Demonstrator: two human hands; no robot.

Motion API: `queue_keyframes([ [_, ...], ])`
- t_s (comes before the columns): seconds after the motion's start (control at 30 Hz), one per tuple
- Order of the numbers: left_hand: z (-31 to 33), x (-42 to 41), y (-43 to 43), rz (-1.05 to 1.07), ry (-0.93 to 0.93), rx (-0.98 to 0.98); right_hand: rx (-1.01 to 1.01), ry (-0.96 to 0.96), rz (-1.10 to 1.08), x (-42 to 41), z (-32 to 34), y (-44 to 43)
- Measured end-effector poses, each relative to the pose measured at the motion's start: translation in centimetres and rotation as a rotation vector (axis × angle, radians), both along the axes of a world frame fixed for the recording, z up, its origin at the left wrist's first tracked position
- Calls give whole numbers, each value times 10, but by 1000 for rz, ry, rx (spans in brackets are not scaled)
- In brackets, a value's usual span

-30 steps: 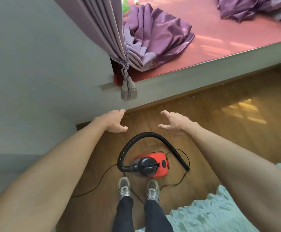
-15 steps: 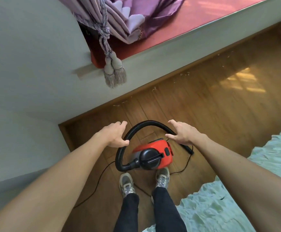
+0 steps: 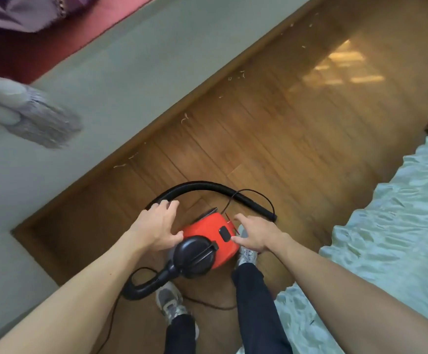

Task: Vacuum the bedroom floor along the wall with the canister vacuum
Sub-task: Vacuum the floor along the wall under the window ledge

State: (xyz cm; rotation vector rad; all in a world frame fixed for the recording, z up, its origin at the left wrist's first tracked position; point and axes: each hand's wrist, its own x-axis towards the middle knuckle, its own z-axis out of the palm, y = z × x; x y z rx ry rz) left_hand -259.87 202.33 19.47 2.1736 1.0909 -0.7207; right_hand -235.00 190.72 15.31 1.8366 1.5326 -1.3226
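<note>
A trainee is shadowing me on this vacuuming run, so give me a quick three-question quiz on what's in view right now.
1. True or false: the red vacuum stands on the bed cover.
2. The pale shavings lie: A) along the baseboard, B) on the vacuum, C) on the person's shoes.
3. Fill in: the left hand and right hand are at the vacuum with fingers ___.
Key: 1 false, it is over the wooden floor; 2 A; 3 open.

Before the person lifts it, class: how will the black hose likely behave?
Probably floppy: the hose bends in a loop around the vacuum. Its free end lies on the floor, so it would likely trail and swing when lifted.
</note>
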Motion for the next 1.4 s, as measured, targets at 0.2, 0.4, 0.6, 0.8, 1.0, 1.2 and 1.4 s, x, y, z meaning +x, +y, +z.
queue_keyframes([
  [0.2, -88, 81, 15, -72, 56, -43, -77, 45, -22, 54, -92, -2],
  [0.4, -168, 127, 24, -166, 121, -49, -129, 93, -34, 84, -169, -8],
  [0.6, -225, 155, 42, -241, 159, -43, -139, 123, -36, 87, -223, 5],
  [0.8, -264, 165, 67, -308, 184, -1, -130, 141, -27, 85, -257, 17],
  [1.0, -306, 161, 77, -356, 244, 21, -94, 160, -13, 77, -287, 26],
  [1.2, -345, 148, 67, -318, 297, -9, -69, 177, -104, 65, -309, 29],
  [1.4, -317, 108, 85, -254, 291, 115, 42, 171, -558, 30, -301, 50],
])
